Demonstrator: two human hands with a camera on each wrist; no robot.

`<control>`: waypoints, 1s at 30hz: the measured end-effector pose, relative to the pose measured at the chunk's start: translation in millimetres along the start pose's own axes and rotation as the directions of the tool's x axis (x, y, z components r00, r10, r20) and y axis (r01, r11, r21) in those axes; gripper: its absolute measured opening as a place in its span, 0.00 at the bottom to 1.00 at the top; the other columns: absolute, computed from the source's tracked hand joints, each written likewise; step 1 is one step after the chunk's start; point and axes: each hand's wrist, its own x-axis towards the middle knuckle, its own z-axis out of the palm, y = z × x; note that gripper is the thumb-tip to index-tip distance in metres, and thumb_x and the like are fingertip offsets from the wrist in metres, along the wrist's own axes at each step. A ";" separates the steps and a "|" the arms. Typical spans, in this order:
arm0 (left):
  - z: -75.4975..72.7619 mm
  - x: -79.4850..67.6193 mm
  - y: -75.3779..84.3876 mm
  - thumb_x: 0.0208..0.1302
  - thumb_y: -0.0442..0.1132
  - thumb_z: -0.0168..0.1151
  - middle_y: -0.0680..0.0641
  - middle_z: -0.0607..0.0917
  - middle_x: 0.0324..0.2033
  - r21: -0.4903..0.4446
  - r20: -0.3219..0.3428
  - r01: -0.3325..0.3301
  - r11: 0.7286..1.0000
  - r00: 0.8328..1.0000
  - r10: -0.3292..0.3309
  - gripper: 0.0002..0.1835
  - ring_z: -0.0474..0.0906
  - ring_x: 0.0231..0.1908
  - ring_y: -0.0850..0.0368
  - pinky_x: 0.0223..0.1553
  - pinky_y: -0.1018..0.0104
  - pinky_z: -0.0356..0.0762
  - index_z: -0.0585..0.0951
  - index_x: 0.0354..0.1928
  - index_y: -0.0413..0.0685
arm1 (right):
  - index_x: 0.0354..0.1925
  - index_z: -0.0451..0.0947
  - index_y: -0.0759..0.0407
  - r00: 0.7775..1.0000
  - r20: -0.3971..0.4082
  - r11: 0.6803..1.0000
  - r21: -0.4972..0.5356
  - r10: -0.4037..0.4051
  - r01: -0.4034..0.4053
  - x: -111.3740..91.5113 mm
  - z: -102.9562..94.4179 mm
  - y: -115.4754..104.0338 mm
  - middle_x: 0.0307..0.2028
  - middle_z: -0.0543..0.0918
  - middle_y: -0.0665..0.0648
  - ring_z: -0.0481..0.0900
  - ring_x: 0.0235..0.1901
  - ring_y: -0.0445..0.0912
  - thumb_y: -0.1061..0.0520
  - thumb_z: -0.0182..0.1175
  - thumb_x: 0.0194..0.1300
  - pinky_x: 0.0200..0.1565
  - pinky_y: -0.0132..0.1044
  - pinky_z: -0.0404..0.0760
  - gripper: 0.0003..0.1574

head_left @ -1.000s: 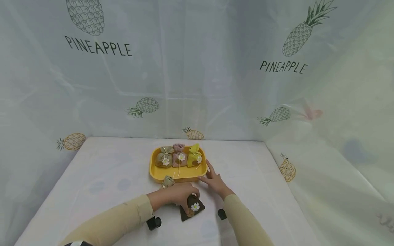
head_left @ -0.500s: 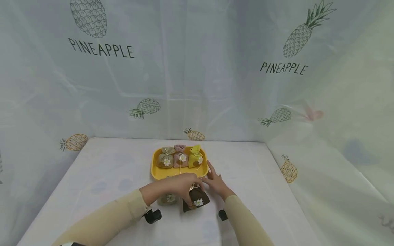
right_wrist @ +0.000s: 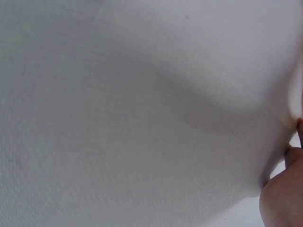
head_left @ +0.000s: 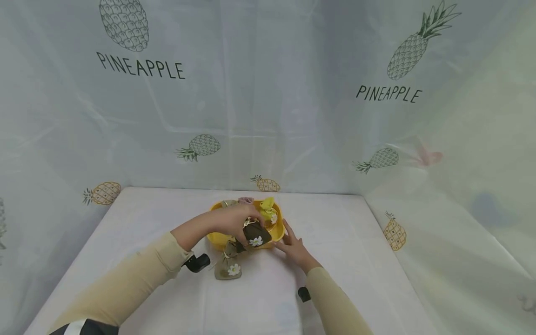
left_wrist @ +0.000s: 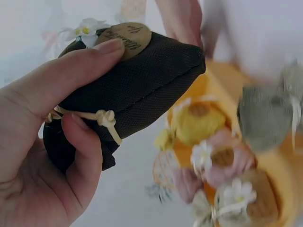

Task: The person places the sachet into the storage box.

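Note:
My left hand [head_left: 234, 219] grips a dark brown drawstring pouch [head_left: 256, 234] by its tied neck, over the front of a yellow tray [head_left: 279, 229]. In the left wrist view, the thumb lies along the pouch by its round tan label [left_wrist: 130, 40]; a white flower is beside the label. Inside the tray are a yellow pouch [head_left: 268, 211], a pink pouch [left_wrist: 227, 156] and a beige pouch [left_wrist: 248, 201], the last two partly behind my left hand in the head view. My right hand [head_left: 296, 250] touches the tray's right front corner with extended fingers.
A grey-green pouch [head_left: 228, 269] with a white flower lies on the white-covered table [head_left: 335, 232], just in front of the tray. Behind the table hangs a pineapple-print curtain [head_left: 276, 116]. The right wrist view mostly shows blurred white cloth [right_wrist: 132, 118].
My left hand has lifted the dark pouch from the table and carried it forward to the tray, uncovering the grey-green pouch. My right hand has stayed at the tray's corner.

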 end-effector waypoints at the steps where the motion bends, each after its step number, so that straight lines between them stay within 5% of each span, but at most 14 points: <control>1: -3.1 -0.3 -3.6 0.38 0.40 0.84 0.55 0.80 0.53 0.001 -0.002 0.019 1.000 1.000 -0.019 0.31 0.70 0.61 0.53 0.59 0.57 0.70 0.82 0.49 0.59 | 0.76 0.41 0.26 1.000 -0.003 1.000 -0.002 0.006 -0.006 -0.2 0.5 -0.5 0.71 0.60 0.61 0.25 0.71 0.67 0.28 0.64 0.55 0.60 0.72 0.24 0.60; 5: -10.3 -0.1 -21.2 0.37 0.42 0.84 0.53 0.77 0.59 0.014 -0.014 0.074 0.997 0.997 -0.074 0.30 0.60 0.69 0.48 0.63 0.53 0.66 0.82 0.47 0.62 | 0.75 0.41 0.23 0.999 -0.012 0.999 0.001 0.032 -0.032 -1.0 2.1 -1.7 0.71 0.60 0.59 0.23 0.71 0.67 0.30 0.64 0.57 0.58 0.74 0.24 0.58; 12: -10.7 3.4 -48.5 0.38 0.39 0.84 0.48 0.76 0.61 0.051 0.016 0.080 0.996 0.997 -0.081 0.28 0.72 0.59 0.51 0.58 0.56 0.72 0.83 0.45 0.58 | 0.75 0.40 0.24 1.000 -0.015 1.000 -0.007 0.022 -0.022 -1.1 2.6 -2.9 0.72 0.59 0.60 0.23 0.71 0.66 0.32 0.63 0.60 0.60 0.71 0.22 0.56; 21: 9.3 11.5 -81.9 0.38 0.39 0.84 0.58 0.81 0.45 0.126 0.115 0.110 0.986 0.985 -0.125 0.27 0.76 0.48 0.59 0.52 0.61 0.75 0.83 0.45 0.59 | 0.76 0.39 0.26 1.000 -0.008 1.000 -0.006 0.011 -0.011 0.2 4.5 -2.5 0.72 0.59 0.60 0.25 0.71 0.66 0.33 0.63 0.60 0.61 0.69 0.21 0.57; 30: 29.8 16.2 -90.7 0.41 0.37 0.82 0.57 0.80 0.50 0.152 0.217 0.103 0.983 0.967 -0.135 0.30 0.74 0.54 0.56 0.56 0.60 0.73 0.83 0.51 0.54 | 0.76 0.39 0.26 1.000 -0.021 0.999 -0.032 0.011 -0.012 3.5 4.2 1.4 0.71 0.60 0.61 0.27 0.72 0.66 0.32 0.63 0.59 0.62 0.69 0.22 0.58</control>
